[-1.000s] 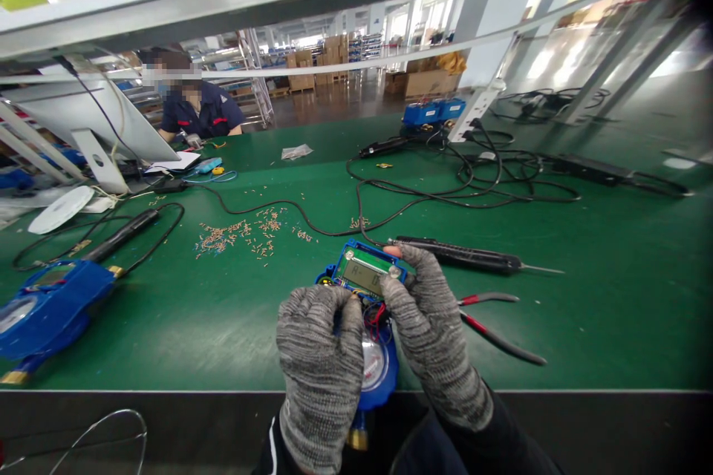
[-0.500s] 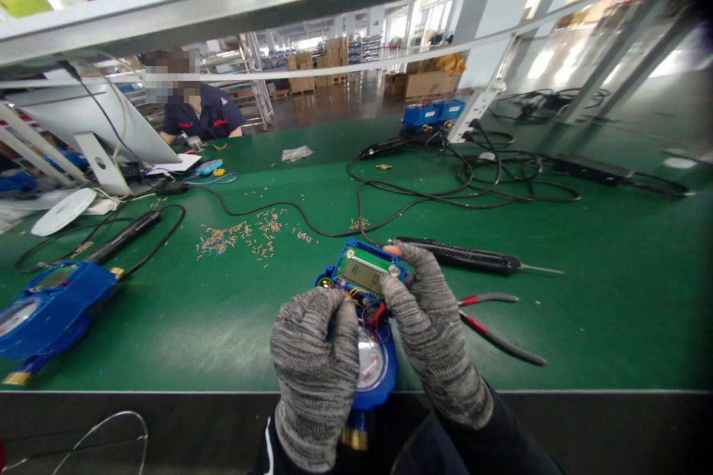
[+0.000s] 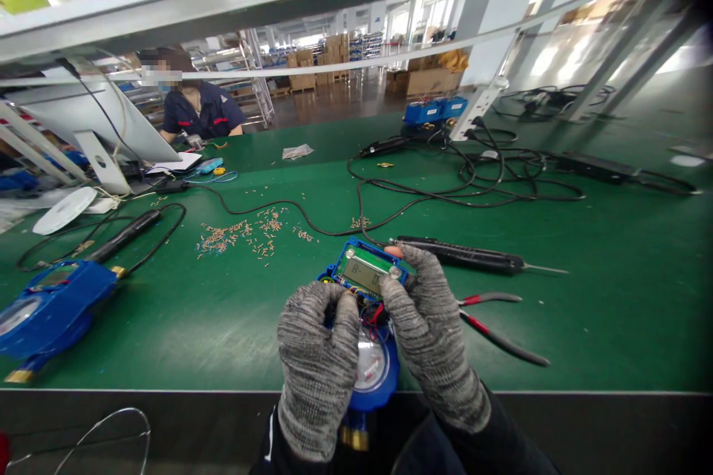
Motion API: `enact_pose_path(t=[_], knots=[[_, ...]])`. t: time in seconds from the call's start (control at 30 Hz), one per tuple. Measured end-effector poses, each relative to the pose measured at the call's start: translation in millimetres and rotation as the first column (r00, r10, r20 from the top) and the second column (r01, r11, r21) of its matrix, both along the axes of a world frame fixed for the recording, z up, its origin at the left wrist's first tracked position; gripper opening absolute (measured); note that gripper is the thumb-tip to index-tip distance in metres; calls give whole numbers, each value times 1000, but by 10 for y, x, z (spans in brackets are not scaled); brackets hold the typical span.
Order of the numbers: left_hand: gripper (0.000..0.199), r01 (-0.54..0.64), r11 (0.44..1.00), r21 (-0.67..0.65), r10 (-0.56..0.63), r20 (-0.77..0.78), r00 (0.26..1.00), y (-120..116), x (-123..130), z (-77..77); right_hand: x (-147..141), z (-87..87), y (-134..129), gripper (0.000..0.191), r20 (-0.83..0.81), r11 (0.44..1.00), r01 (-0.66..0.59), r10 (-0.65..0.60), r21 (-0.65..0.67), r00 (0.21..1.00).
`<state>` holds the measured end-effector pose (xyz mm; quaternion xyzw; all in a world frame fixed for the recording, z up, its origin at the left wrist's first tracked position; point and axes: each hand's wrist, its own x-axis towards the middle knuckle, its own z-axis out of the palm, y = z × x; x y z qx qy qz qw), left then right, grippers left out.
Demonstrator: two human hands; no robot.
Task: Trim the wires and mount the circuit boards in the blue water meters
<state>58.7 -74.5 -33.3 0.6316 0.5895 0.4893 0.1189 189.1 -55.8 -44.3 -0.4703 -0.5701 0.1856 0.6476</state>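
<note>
A blue water meter (image 3: 384,377) with a round dial and a brass end sits at the near table edge, between my gloved hands. Its display unit (image 3: 365,273), a green board with a lit LCD, is tilted up at the top. My right hand (image 3: 428,326) grips the unit's right side, thumb on the front. Thin coloured wires (image 3: 374,315) run loose below the display. At their left end, my left hand (image 3: 320,364) is closed in a pinch; its fingertips hide what they hold, apparently wires. Red-handled pliers (image 3: 493,323) and a black electric screwdriver (image 3: 468,255) lie right of my right hand.
Small screws (image 3: 239,236) lie scattered across the green table (image 3: 194,334). A second blue meter (image 3: 53,312) and another black screwdriver (image 3: 125,235) are at left. Black cables (image 3: 423,197) tangle near a power strip (image 3: 482,107). A co-worker (image 3: 200,111) sits across, beside a monitor (image 3: 83,119).
My left hand has shifted slightly right, its fingers still pinched by the wires. The right hand keeps its hold on the display unit. The camera view has moved a little.
</note>
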Motion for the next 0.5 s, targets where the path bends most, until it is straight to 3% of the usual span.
enact_pose_path(t=[0.2,0.5], knots=[[20,80,981,-179,-47,182,982,23,13,20,-32,-28,-11,29,-24,1000,19,-20,-16,1000],[15,162,972,-169,-109,286,952,43,-16,-2,28,-27,6,26,-70,998,-34,30,-59,997]])
